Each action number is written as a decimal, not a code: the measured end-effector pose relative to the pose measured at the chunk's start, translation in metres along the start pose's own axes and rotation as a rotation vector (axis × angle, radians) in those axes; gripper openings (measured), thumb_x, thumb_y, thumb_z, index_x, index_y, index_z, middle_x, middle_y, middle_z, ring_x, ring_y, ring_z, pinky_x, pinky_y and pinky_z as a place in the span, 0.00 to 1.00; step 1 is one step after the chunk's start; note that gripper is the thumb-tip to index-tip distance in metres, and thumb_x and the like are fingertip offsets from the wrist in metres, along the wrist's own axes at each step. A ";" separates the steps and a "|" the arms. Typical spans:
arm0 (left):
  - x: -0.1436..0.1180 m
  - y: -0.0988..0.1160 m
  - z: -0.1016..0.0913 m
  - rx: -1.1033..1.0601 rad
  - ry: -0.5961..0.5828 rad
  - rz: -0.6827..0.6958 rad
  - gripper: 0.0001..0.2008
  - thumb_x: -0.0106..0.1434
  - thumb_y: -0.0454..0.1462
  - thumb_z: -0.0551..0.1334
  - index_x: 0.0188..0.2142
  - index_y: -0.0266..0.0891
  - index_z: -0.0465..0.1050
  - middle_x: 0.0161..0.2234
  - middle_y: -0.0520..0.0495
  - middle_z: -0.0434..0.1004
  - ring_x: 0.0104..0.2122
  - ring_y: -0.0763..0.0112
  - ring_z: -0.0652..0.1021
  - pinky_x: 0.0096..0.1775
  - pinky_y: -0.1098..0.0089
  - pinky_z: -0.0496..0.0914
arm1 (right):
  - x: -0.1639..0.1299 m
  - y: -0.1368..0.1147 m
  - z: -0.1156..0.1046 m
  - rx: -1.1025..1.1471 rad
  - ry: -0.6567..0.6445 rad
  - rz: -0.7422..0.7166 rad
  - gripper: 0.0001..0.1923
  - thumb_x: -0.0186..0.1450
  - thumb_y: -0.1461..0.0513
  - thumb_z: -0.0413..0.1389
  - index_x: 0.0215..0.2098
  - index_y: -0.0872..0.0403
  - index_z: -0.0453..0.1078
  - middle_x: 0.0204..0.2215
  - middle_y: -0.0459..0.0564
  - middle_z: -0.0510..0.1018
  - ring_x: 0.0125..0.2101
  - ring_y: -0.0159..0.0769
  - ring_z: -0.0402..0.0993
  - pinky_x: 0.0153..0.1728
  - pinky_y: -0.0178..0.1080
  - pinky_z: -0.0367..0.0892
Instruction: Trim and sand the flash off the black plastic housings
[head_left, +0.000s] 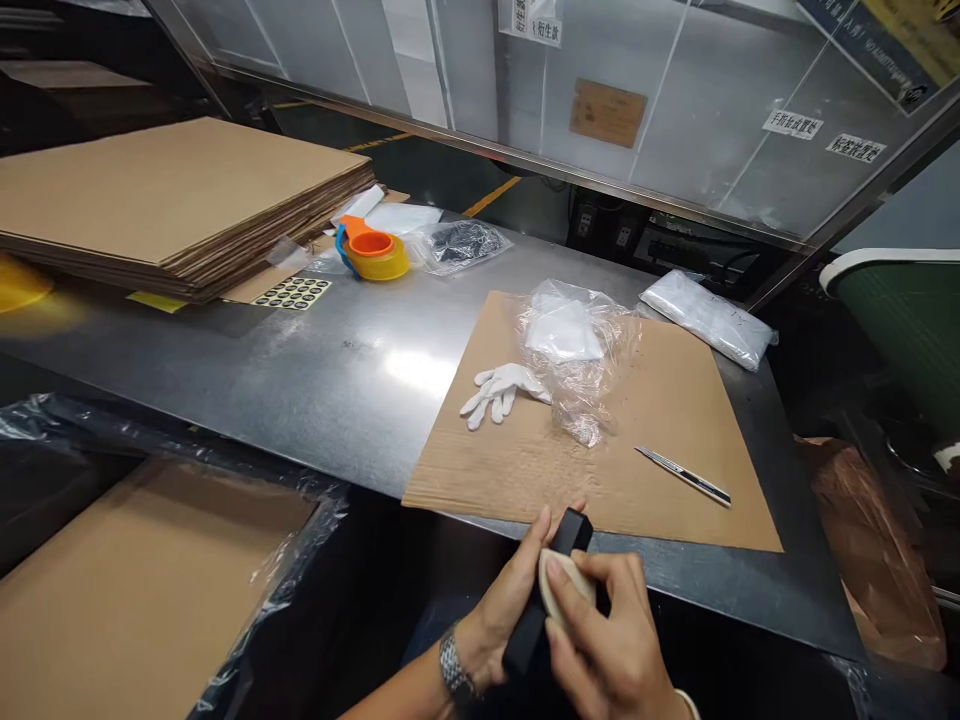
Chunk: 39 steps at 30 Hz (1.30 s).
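Low in the view, before the table's front edge, my left hand (501, 612) is closed around a long black block-like piece (574, 531). A wristwatch sits on that wrist. Between the fingers and thumb of my right hand (619, 630) is a cream-coloured pad (553, 583), pressed against the black piece. The middle of the black piece is hidden behind the pad and my right hand. Beyond my hands lies a cardboard sheet (517, 478). On it rest a slim utility knife (684, 474), a white glove (504, 390) and crumpled clear plastic bags (577, 375).
A tall stack of cardboard sheets (180, 190) stands at the left of the metal table (360, 390). Near it are a tape dispenser (375, 255) and a sticker sheet (292, 293). A packet of bags (709, 318) lies back right. A plastic-lined box (150, 590) stands lower left.
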<state>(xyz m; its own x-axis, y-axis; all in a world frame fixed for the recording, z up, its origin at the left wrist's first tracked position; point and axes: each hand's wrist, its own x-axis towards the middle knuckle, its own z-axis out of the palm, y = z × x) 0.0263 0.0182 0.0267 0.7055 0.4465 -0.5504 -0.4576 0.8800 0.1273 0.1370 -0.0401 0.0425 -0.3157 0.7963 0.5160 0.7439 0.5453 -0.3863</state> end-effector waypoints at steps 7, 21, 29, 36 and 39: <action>0.005 0.012 0.003 -0.286 -0.109 -0.015 0.15 0.60 0.49 0.55 0.41 0.46 0.70 0.21 0.52 0.66 0.23 0.71 0.72 0.32 0.69 0.68 | -0.029 -0.005 0.026 0.211 0.153 0.168 0.29 0.58 0.70 0.48 0.57 0.52 0.59 0.40 0.55 0.62 0.36 0.38 0.63 0.35 0.46 0.67; 0.002 0.020 0.002 -0.196 0.182 0.243 0.16 0.63 0.45 0.54 0.28 0.35 0.68 0.20 0.51 0.70 0.18 0.78 0.70 0.21 0.79 0.66 | -0.049 0.041 0.023 -0.221 0.203 0.018 0.27 0.59 0.68 0.54 0.56 0.49 0.61 0.44 0.56 0.66 0.41 0.42 0.66 0.35 0.43 0.69; -0.013 0.008 0.003 0.364 0.163 0.427 0.12 0.50 0.32 0.66 0.36 0.36 0.70 0.27 0.50 0.75 0.24 0.73 0.73 0.30 0.72 0.69 | -0.028 0.132 0.014 -0.276 0.172 0.430 0.19 0.63 0.56 0.51 0.51 0.54 0.66 0.39 0.57 0.69 0.42 0.47 0.64 0.41 0.53 0.64; -0.027 0.010 0.004 0.592 0.064 0.362 0.12 0.50 0.29 0.59 0.36 0.37 0.68 0.26 0.50 0.74 0.26 0.71 0.74 0.29 0.72 0.66 | 0.000 0.070 -0.004 0.240 0.079 0.487 0.14 0.66 0.60 0.48 0.49 0.50 0.66 0.42 0.53 0.67 0.40 0.38 0.67 0.39 0.41 0.66; -0.029 0.010 0.005 0.661 -0.023 0.328 0.13 0.50 0.29 0.58 0.38 0.35 0.68 0.25 0.50 0.72 0.25 0.71 0.73 0.29 0.71 0.65 | 0.014 0.043 -0.016 0.600 -0.068 0.447 0.09 0.65 0.62 0.51 0.43 0.49 0.69 0.36 0.49 0.67 0.33 0.31 0.67 0.33 0.35 0.65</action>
<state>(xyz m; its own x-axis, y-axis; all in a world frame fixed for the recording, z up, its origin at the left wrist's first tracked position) 0.0037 0.0144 0.0478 0.6030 0.7001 -0.3823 -0.2302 0.6116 0.7569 0.1740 -0.0099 0.0455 -0.1087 0.9792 0.1716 0.3674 0.2000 -0.9083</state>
